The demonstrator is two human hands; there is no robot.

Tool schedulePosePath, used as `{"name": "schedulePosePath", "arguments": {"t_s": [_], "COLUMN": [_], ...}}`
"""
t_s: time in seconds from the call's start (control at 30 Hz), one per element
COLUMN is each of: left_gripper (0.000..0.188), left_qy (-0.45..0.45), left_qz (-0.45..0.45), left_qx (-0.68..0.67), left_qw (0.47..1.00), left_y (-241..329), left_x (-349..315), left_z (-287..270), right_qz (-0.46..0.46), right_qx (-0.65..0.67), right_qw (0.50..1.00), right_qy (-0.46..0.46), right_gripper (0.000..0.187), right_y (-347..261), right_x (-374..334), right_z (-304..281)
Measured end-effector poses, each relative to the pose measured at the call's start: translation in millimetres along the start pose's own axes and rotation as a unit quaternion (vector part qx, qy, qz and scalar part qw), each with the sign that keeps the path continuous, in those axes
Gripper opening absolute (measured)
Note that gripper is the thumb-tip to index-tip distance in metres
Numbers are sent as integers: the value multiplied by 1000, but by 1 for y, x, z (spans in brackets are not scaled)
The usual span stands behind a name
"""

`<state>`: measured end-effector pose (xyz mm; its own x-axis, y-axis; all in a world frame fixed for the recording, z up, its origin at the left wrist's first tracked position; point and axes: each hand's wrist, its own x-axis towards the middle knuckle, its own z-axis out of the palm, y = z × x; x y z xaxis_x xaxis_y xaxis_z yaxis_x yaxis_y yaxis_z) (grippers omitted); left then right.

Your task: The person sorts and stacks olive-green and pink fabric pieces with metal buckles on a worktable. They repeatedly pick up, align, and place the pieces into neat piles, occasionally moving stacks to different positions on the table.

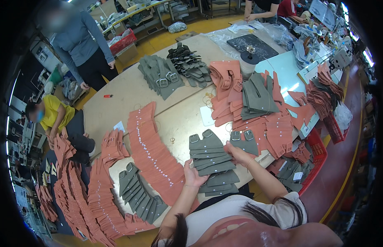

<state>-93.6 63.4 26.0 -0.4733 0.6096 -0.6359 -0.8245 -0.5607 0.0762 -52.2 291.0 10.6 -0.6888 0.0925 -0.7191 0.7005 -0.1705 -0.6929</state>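
My left hand [194, 175] and my right hand [239, 154] are closed on opposite sides of a fanned stack of grey-green buckled shoe-upper pieces [210, 153]. Square metal buckles show at the stack's far end, and small white tags dot the layers. Part of another fanned grey-green stack [219, 183] shows just below it at the table's near edge. Right beside my right hand lies a grey-green piece with two buckles [244, 142]. To the left of my left hand runs a long fanned row of orange pieces [152, 150] with white tags.
Another green fan [140, 193] and more orange rows [105, 197] lie at left. Green and black strap piles [160, 76] are farther back. A thread cone [249, 61] stands among orange piles. A red crate [319, 154] is at right. Two people stand or sit at left.
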Motion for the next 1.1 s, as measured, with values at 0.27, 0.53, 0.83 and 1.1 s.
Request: {"name": "schedulePosePath", "arguments": {"t_s": [0.27, 0.53, 0.83, 1.1], "left_gripper": [55, 45, 45, 50], "left_qy": [31, 38, 17, 46], "left_qz": [3, -22, -55, 26], "left_qx": [38, 32, 94, 248], "left_qw": [999, 998, 994, 967], "left_y": [0, 1, 11, 13], "left_x": [6, 16, 9, -2], "left_z": [1, -9, -6, -32], "right_qz": [-42, -172, -193, -218], "right_qx": [-50, -279, -282, -374], "right_qw": [996, 944, 940, 901], "right_qy": [-55, 33, 4, 26], "right_gripper": [67, 70, 69, 67], "right_y": [-17, -10, -23, -32], "right_x": [18, 48, 43, 41], "right_z": [20, 18, 16, 18]}}
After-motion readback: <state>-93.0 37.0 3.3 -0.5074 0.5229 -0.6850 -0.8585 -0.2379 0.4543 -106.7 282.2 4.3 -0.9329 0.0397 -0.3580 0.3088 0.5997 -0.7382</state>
